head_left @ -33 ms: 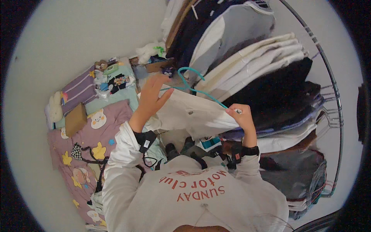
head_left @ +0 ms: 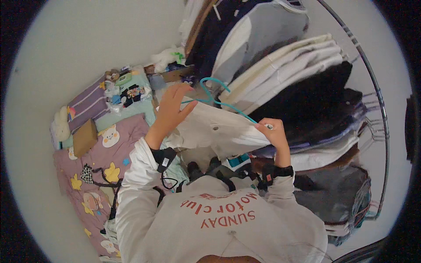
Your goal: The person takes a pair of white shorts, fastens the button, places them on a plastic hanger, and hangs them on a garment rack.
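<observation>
My right hand (head_left: 272, 131) pinches a teal hanger (head_left: 239, 111) together with the right end of an off-white garment (head_left: 201, 127) that has a button on it. The garment hangs across in front of me below the hanger's hook. At the hanger's left arm, my left hand (head_left: 175, 109) has its fingers extended and thumb apart, over the garment's left end; whether its fingertips touch either one is unclear. Both forearms wear white sleeves and black wrist bands.
A curved metal rail (head_left: 381, 109) on the right carries hung clothes (head_left: 298, 105) in white, black and gray. At left lies bedding (head_left: 74, 171) with a cardboard box (head_left: 85, 136), striped pillow (head_left: 87, 105) and small items. My feet (head_left: 193, 168) show below the garment.
The surroundings and the hanger's hook sit very slightly differently in the picture. My hands have barely moved.
</observation>
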`<action>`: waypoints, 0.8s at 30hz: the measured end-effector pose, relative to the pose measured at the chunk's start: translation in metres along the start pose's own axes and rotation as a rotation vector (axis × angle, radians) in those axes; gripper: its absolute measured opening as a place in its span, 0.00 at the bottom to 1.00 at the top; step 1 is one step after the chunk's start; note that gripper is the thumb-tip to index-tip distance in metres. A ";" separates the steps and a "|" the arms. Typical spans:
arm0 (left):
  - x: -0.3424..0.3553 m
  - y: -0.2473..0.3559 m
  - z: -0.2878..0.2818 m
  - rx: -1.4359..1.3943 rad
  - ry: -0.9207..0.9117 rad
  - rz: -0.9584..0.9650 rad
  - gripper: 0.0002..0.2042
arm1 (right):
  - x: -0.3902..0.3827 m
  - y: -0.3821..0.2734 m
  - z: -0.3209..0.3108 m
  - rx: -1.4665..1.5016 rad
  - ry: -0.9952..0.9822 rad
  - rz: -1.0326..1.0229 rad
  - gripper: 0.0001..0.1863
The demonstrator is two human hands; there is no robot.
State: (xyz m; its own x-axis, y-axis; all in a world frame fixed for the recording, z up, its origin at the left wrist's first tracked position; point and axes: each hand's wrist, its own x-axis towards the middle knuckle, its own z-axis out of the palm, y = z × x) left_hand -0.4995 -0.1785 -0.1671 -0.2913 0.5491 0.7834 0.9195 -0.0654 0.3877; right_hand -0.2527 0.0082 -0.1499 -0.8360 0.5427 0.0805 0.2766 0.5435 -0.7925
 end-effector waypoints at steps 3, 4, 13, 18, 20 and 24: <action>-0.019 -0.010 0.022 -0.065 -0.346 0.036 0.12 | -0.021 -0.004 -0.001 -0.081 0.039 -0.006 0.08; -0.024 -0.010 0.029 0.001 -0.518 -0.044 0.11 | -0.027 -0.008 -0.005 -0.111 0.048 0.037 0.09; -0.037 0.028 0.080 -0.279 -0.870 -0.109 0.11 | -0.125 0.013 -0.057 -0.112 0.143 0.233 0.12; -0.047 0.078 0.113 -0.310 -1.024 0.119 0.12 | -0.187 0.035 -0.082 -0.179 0.137 0.305 0.13; -0.053 0.103 0.121 -0.361 -1.091 0.132 0.13 | -0.213 0.042 -0.096 -0.132 0.099 0.362 0.12; -0.067 0.179 0.130 -0.564 -1.312 -0.079 0.13 | -0.273 0.068 -0.119 -0.087 0.137 0.461 0.12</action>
State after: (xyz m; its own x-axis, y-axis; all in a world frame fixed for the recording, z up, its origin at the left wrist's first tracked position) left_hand -0.2807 -0.1188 -0.2135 0.4006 0.9061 -0.1360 0.5957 -0.1447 0.7901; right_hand 0.0509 -0.0264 -0.1541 -0.5491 0.8154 -0.1834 0.6467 0.2755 -0.7113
